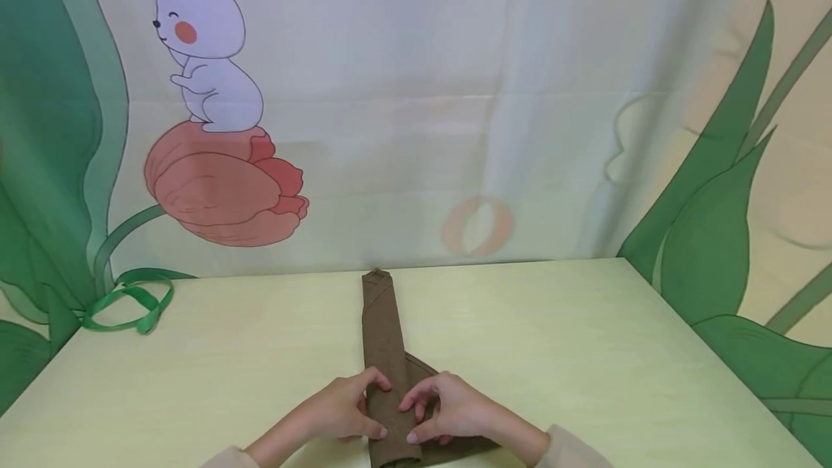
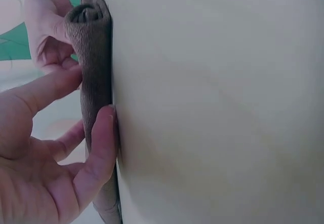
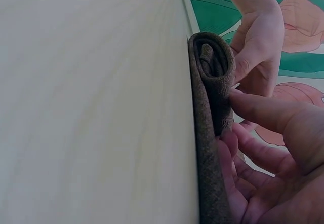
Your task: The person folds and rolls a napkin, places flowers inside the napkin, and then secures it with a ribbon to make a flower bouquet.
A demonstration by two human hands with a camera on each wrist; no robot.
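Note:
A brown cloth (image 1: 383, 331), rolled into a long narrow tube, lies lengthwise on the table. A flat part of it (image 1: 458, 446) spreads out to the right under the roll. My left hand (image 1: 341, 406) holds the roll from the left near its front end, with thumb and bent fingers against it. From the right, my right hand (image 1: 455, 406) grips the same stretch with curled fingers, thumb on the roll. Its fingertips tuck in by the fold in the right wrist view, where the spiral end of the cloth (image 3: 212, 57) shows. Part of the flat cloth is hidden behind the right hand.
A green ribbon (image 1: 139, 313) lies loosely looped at the table's back left corner. The pale table (image 1: 585, 352) meets a hanging printed backdrop (image 1: 390, 128) along its far edge. Printed leaves (image 1: 708, 237) line the right side.

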